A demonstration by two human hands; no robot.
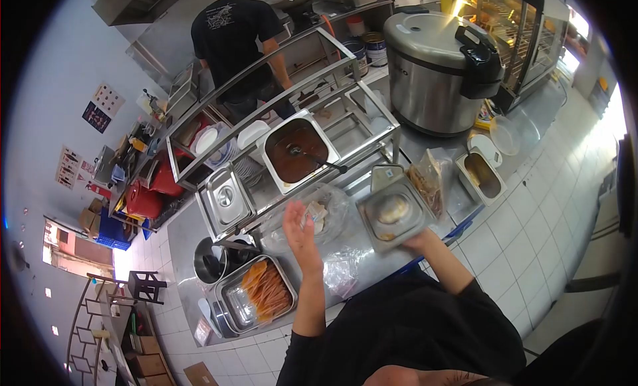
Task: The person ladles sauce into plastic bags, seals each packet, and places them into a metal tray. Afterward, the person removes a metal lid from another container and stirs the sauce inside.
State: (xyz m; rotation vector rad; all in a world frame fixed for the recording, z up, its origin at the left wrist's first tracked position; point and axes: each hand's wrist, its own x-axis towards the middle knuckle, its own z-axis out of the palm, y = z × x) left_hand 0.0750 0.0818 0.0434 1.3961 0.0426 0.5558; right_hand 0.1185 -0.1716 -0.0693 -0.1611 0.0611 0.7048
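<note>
My left hand (299, 232) is raised over the steel counter, fingers stretched out and nothing in it. Just behind it lies a see-through plastic bag (339, 214) with pale pieces inside. My right hand (419, 241) grips the near right corner of a small steel food pan (407, 228), its fingers partly hidden by the pan. A whitish lump or reflection shows in the middle of the pan; I cannot tell which. To the left, a steel tray (229, 299) holds a stack of orange-brown strips (267, 291). A crumpled plastic bag (342, 270) lies between my arms.
A steel rack (249, 216) carries a pan of brown sauce (292, 153) with a ladle and a lidded pan (226, 196). A large cooker (432, 74) stands behind right, an oblong pan (482, 177) nearer. A person in black (232, 47) stands beyond the rack.
</note>
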